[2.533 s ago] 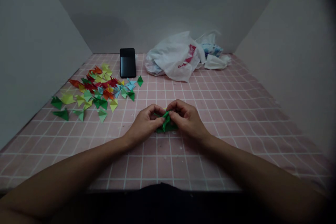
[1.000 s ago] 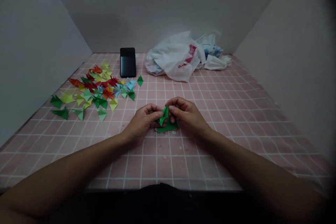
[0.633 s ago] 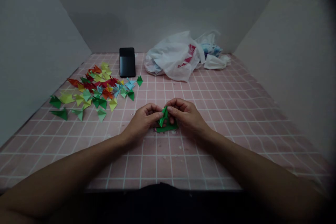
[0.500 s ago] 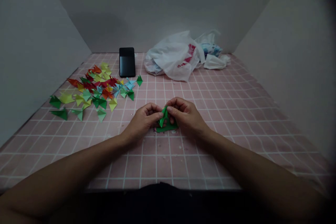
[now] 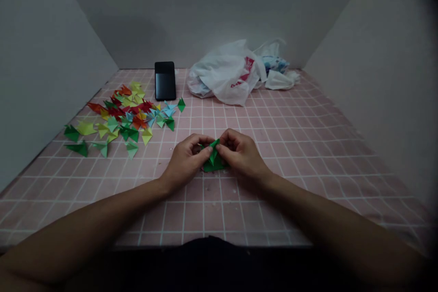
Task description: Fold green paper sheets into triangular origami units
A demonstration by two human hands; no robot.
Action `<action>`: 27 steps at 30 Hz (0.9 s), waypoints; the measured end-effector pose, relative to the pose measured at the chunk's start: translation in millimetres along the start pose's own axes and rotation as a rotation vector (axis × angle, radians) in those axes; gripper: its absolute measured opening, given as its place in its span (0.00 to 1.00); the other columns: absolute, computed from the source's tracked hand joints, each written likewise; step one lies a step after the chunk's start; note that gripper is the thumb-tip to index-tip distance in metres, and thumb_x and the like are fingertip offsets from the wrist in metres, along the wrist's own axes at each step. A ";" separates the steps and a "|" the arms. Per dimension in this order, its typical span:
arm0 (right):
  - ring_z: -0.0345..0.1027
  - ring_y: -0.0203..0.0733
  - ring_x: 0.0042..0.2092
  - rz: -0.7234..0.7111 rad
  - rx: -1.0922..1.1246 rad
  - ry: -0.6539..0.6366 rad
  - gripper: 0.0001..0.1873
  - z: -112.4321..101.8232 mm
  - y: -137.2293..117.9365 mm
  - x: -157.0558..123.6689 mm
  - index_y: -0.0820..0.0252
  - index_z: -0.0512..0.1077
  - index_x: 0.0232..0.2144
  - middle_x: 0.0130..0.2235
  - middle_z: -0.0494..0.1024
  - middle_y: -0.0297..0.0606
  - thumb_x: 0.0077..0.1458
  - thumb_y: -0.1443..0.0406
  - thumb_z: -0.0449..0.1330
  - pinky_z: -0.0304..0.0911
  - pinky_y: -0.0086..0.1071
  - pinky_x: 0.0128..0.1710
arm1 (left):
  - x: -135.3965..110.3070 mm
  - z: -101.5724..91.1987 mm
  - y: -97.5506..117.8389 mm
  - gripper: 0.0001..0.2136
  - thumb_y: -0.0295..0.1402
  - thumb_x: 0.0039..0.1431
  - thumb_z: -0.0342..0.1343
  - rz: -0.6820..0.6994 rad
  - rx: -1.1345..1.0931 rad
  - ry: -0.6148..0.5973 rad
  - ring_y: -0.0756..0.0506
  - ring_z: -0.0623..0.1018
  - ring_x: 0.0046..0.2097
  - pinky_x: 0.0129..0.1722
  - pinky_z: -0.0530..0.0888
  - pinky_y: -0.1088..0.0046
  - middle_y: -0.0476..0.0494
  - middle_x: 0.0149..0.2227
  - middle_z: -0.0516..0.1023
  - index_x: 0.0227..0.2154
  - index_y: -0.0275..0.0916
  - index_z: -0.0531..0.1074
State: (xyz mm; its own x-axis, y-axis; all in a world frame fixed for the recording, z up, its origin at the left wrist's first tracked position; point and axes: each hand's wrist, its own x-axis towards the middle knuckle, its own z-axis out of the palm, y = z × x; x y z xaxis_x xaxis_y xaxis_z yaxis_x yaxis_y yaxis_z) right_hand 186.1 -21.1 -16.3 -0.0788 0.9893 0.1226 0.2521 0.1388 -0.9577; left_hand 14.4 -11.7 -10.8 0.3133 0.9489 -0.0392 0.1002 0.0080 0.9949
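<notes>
Between my two hands is a small folded green paper [image 5: 213, 157], pointed at its ends like an origami crane in the making. My left hand [image 5: 190, 154] pinches its left side between thumb and fingers. From the right, my right hand [image 5: 240, 151] pinches the other side, its thumb close to the upper tip. Beneath the folded piece, a flat dark green paper [image 5: 215, 166] lies on the cloth, partly hidden by the fingers.
Many small folded paper cranes [image 5: 138, 122] in red, orange, yellow, green and blue spread over the left of the pink checked tablecloth [image 5: 290, 191]. A black phone [image 5: 164, 81] lies behind them. White plastic bags [image 5: 226, 75] stand by the back wall.
Both hands have turned the folded green paper a little and brought their thumbs closer together on it. The cranes, phone and bags stay where they were.
</notes>
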 end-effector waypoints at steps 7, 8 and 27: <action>0.62 0.34 0.25 0.004 0.060 0.031 0.08 4.3 -2.8 -6.4 0.56 0.63 0.26 0.23 0.68 0.28 0.53 0.64 0.60 0.57 0.30 0.25 | -2.2 1.7 0.7 0.06 0.33 0.55 0.62 0.086 0.104 0.022 0.47 0.76 0.36 0.35 0.72 0.72 0.45 0.35 0.77 0.36 0.38 0.79; 0.64 0.34 0.24 0.033 0.146 -0.012 0.07 3.7 -3.0 -5.4 0.56 0.64 0.28 0.23 0.69 0.28 0.54 0.62 0.59 0.58 0.30 0.25 | -1.6 1.2 0.0 0.08 0.34 0.55 0.62 0.032 0.033 0.001 0.48 0.75 0.34 0.33 0.72 0.73 0.46 0.34 0.77 0.37 0.38 0.78; 0.62 0.30 0.22 0.052 0.374 -0.135 0.13 -1.2 2.8 2.2 0.56 0.71 0.41 0.23 0.68 0.23 0.56 0.58 0.65 0.57 0.26 0.21 | 0.0 0.8 -4.2 0.08 0.34 0.55 0.63 -0.200 -0.343 -0.113 0.49 0.77 0.32 0.36 0.73 0.72 0.47 0.31 0.78 0.36 0.37 0.77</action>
State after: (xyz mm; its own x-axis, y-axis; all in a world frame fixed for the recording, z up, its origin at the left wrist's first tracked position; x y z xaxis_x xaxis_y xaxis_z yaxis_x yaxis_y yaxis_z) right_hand 187.8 -18.5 -18.4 -0.2078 0.9763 0.0599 -0.1077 0.0380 -0.9935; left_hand 14.8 -12.0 -15.0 0.4236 0.8773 -0.2256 -0.1448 0.3114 0.9392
